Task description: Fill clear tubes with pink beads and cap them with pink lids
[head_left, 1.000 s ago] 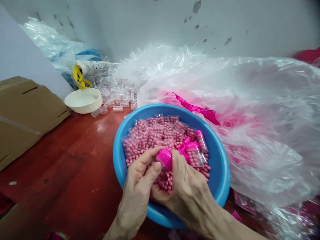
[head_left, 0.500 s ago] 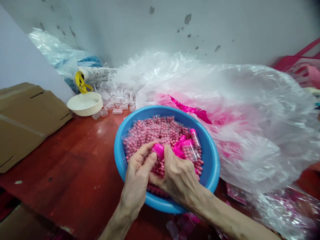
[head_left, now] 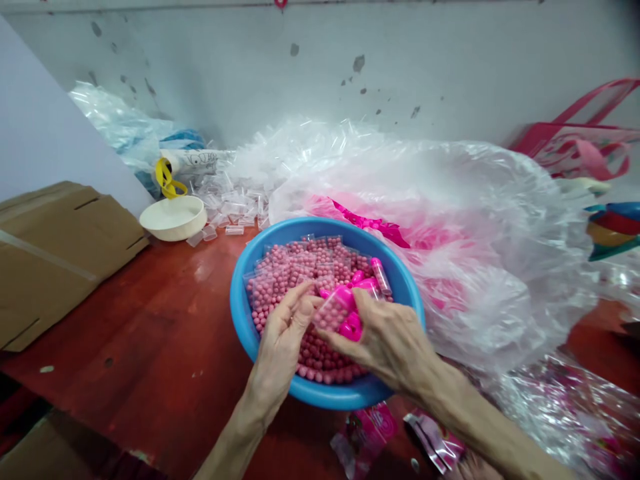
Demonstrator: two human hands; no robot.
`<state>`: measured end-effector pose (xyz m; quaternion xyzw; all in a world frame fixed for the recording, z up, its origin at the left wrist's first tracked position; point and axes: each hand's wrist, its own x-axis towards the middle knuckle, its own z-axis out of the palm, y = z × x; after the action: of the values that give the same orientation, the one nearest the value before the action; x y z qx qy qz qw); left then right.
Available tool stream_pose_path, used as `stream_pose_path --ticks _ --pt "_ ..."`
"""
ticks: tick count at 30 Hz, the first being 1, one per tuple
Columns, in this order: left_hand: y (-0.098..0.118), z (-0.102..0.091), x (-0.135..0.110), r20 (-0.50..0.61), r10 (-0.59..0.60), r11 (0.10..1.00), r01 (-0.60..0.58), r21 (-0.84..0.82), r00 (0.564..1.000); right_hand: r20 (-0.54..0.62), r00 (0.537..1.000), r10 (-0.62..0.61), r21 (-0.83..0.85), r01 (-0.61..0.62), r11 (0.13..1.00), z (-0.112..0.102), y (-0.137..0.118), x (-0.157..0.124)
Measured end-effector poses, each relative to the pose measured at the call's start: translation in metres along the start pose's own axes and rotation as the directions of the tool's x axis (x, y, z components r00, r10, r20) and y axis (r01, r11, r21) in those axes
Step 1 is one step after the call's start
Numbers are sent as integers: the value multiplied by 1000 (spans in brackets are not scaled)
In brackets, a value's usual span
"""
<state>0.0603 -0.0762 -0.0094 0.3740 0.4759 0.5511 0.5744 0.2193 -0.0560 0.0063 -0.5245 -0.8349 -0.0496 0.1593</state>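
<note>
My hands work over a blue plastic basin (head_left: 243,327) full of small clear bags of pink beads (head_left: 295,273) and loose beads. Between them, a small clear bag of pink beads (head_left: 333,312) is pinched by my left hand (head_left: 283,333) at one corner and by my right hand (head_left: 385,340) along the other side. Just under my right fingers lie bright magenta tube caps (head_left: 351,327). A clear tube of pink beads (head_left: 381,276) rests against the pile beyond them.
A large clear plastic sheet (head_left: 450,267) bulges behind the basin on the red table (head_left: 125,327). Loose clear tubes (head_left: 233,203) and a white dish (head_left: 173,219) lie back left, beside a cardboard box (head_left: 65,260). Printed pink packets (head_left: 365,433) lie front right; a pink tote (head_left: 575,143) stands far right.
The magenta-capped piece between my hands has given way to a small clear bag of beads, and my hands have moved slightly apart. The view has tilted upward, so the basin sits lower.
</note>
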Motion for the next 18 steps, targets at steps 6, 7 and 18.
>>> stream_pose_path --ticks 6,7,18 --pt "-4 -3 0 -178 108 985 -129 -112 978 43 999 -19 -65 22 998 1 80 -26" --pt "-4 -4 0 -187 104 982 -131 -139 977 36 998 -49 -48 50 998 2 84 -30" --pt "1 -24 13 -265 252 966 -225 127 931 -62 962 -267 218 275 936 36 36 27"
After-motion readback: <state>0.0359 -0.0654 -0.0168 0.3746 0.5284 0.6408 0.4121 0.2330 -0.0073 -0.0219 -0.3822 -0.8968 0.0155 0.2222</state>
